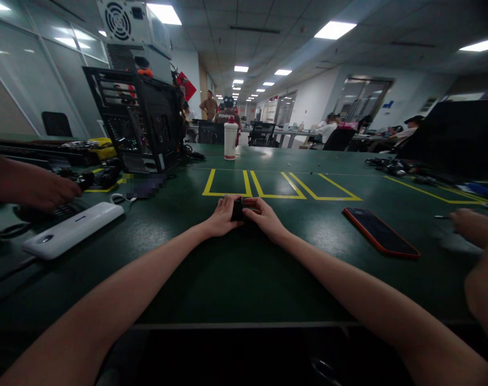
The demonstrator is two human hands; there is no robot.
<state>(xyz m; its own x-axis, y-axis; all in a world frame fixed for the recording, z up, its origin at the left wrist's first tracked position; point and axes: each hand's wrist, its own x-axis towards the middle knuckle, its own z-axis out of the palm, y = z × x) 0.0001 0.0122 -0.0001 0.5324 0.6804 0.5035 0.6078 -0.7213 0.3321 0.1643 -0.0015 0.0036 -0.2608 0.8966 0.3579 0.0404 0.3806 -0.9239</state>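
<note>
Both of my hands meet at the middle of the green table, just in front of the yellow tape marks. Between them is a small black object (238, 209), too dark and too covered to name. My left hand (223, 217) wraps round its left side with fingers closed. On the opposite side, my right hand (263, 215) pinches its edge between thumb and curled fingers. The object's underside and most of its left part are hidden by my fingers.
Left: a white power strip (75, 229), an open black computer case (147, 118) and another person's hand (46, 187). Ahead: a white cup (230, 140) and yellow tape (263, 196). Right: an orange-edged phone (380, 230), another person's hand (474, 228) and a dark monitor (456, 139).
</note>
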